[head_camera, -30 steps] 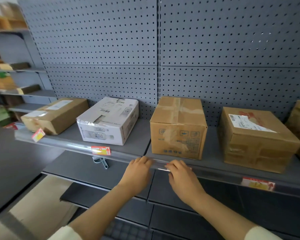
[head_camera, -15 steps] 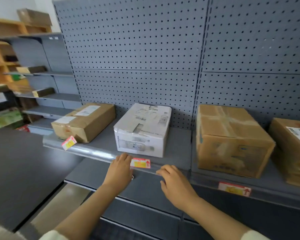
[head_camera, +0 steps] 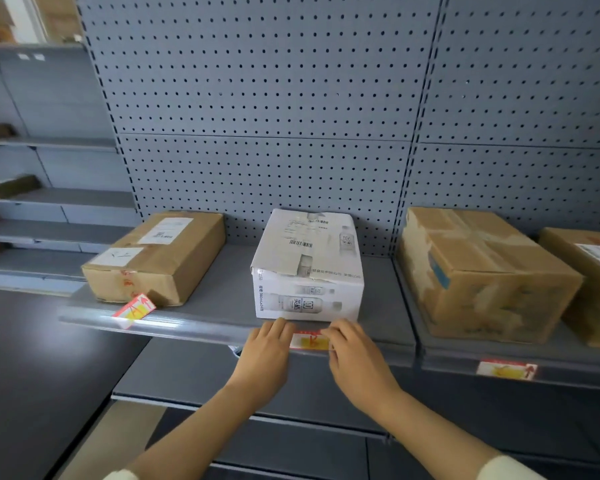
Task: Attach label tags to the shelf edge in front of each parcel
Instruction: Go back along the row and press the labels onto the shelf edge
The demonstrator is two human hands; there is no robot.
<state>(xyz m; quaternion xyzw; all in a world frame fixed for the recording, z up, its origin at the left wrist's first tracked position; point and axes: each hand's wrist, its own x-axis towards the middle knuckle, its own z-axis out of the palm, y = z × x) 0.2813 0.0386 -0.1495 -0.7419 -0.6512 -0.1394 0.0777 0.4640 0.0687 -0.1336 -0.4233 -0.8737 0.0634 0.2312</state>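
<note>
At the left end of the grey metal shelf's front edge [head_camera: 194, 329], a red-and-yellow label tag [head_camera: 134, 310] sits crooked before the flat brown cardboard parcel [head_camera: 156, 256]; it likely needs straightening. Mid-edge, before the white printed carton [head_camera: 307, 268], the left hand [head_camera: 265, 353] and right hand [head_camera: 355, 358] pinch the ends of a second tag [head_camera: 309, 341], seating it. Rightward, a third tag [head_camera: 506, 370] sits flat below the taped brown box [head_camera: 482, 275]. The rightmost parcel's [head_camera: 589, 271] front edge is cut off.
</note>
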